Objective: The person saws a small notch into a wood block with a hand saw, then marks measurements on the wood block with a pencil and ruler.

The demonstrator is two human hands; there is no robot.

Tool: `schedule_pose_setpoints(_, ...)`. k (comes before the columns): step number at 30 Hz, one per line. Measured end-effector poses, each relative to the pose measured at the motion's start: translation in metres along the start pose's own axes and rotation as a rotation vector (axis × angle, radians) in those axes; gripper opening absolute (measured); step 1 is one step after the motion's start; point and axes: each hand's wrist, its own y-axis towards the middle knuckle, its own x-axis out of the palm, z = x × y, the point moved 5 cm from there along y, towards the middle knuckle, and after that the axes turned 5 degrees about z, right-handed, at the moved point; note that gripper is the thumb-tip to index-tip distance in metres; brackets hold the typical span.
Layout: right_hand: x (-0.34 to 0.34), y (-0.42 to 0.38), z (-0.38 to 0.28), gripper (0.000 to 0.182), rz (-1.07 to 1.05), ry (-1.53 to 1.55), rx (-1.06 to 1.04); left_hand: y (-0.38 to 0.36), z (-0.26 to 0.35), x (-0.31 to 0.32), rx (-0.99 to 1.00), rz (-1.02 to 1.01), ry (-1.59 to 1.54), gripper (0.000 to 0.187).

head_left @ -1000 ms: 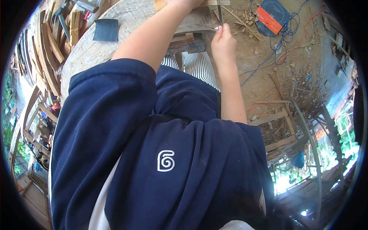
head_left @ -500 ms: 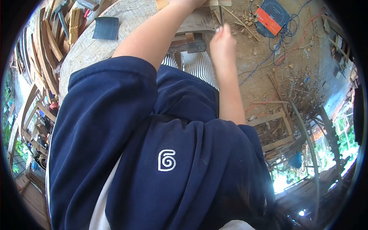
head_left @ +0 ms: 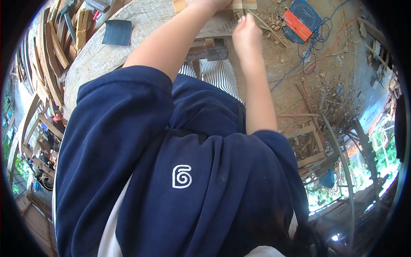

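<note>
At the top edge of the head view, my left hand (head_left: 209, 4) presses on and holds a pale strip of wood (head_left: 236, 4); its fingertips are cut off by the frame. My right hand (head_left: 247, 35) is closed in a fist just on the near side of that wood. From the fist a thin dark blade (head_left: 244, 6), seen edge-on like a saw, runs forward across the strip. Its handle is hidden in my fingers. The strip lies at the edge of a thick, worn wooden work surface (head_left: 96, 64).
A dark square sheet (head_left: 117, 32) like sandpaper lies on the work surface. Further left are a hammer (head_left: 68, 19) and stacked wood pieces (head_left: 45, 55). On the dirt floor at right are a black and orange disc package (head_left: 301, 23), a blue cord (head_left: 321, 34) and wood scraps.
My right fist has moved slightly forward, closer to the wood strip. My left hand stays on the strip. The whole view has shifted a little.
</note>
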Motion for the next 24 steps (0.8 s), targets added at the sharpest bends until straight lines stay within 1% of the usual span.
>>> schedule_pose_setpoints(2, 0.002, 0.005, -0.003, 0.020, 0.049, 0.034, -0.059, -0.002, -0.002, -0.002, -0.009, -0.010, 0.008, 0.044)
schedule_pose_setpoints(3, 0.000, -0.007, 0.004, 0.020, 0.049, 0.039, -0.056, -0.002, -0.002, -0.002, -0.019, -0.012, 0.010, 0.044)
schedule_pose_setpoints(5, -0.007, -0.042, 0.025, 0.020, -0.078, 0.040, 0.092, 0.000, 0.000, -0.003, -0.025, -0.015, 0.005, 0.043)
schedule_pose_setpoints(8, -0.013, -0.069, 0.035, 0.019, -0.038, 0.002, 0.095, -0.002, 0.000, -0.002, -0.022, -0.032, 0.008, 0.043)
schedule_pose_setpoints(9, -0.010, -0.063, 0.034, 0.019, -0.042, -0.001, 0.105, -0.003, -0.001, -0.002, -0.028, -0.028, 0.010, 0.043)
schedule_pose_setpoints(11, 0.000, -0.018, 0.019, 0.019, -0.036, 0.056, 0.011, 0.000, 0.002, 0.000, -0.029, -0.010, 0.009, 0.043)
schedule_pose_setpoints(13, 0.002, 0.000, 0.004, 0.019, -0.004, 0.038, -0.009, -0.001, 0.000, 0.000, -0.006, 0.019, 0.017, 0.043)
schedule_pose_setpoints(15, 0.002, -0.008, 0.005, 0.020, 0.029, 0.020, -0.020, -0.003, -0.002, 0.000, -0.010, 0.009, 0.031, 0.043)
schedule_pose_setpoints(17, 0.004, -0.043, 0.034, 0.020, -0.101, 0.026, 0.122, 0.001, -0.001, 0.001, -0.015, 0.008, 0.035, 0.043)
schedule_pose_setpoints(18, 0.000, -0.054, 0.039, 0.020, -0.104, 0.025, 0.119, 0.001, -0.001, 0.002, -0.004, 0.012, 0.034, 0.043)
schedule_pose_setpoints(20, -0.008, -0.068, 0.044, 0.019, -0.029, 0.069, 0.079, 0.001, -0.002, 0.001, 0.004, 0.011, 0.038, 0.043)
schedule_pose_setpoints(21, -0.007, -0.064, 0.040, 0.019, -0.033, 0.067, 0.090, -0.001, -0.002, 0.001, -0.003, -0.006, 0.047, 0.043)
schedule_pose_setpoints(24, 0.002, -0.006, 0.014, 0.019, -0.038, 0.061, 0.019, 0.002, 0.001, 0.002, -0.003, -0.008, 0.048, 0.044)
